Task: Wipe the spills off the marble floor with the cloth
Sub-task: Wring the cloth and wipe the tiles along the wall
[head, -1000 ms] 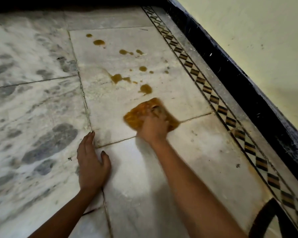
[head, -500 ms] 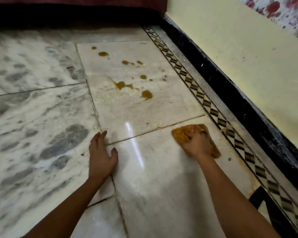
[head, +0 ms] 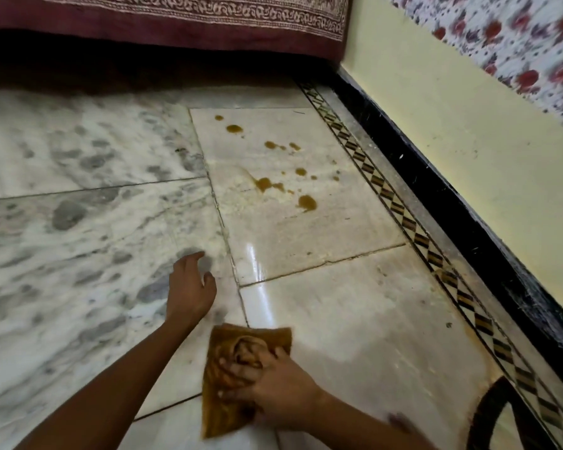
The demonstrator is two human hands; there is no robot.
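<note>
Cloth (head: 238, 342), bunched in the gripping right hand (head: 280, 391), sits on the near marble floor (head: 355, 319), well apart from the brown spills (head: 307, 202). The left hand (head: 189, 287) is loose and empty. Better to reach forward, press flat and sweep inward.

Spills (head: 275, 172) on the floor (head: 78, 222) well beyond the cloth (head: 228, 378), left hand (head: 189, 292) between.
</note>
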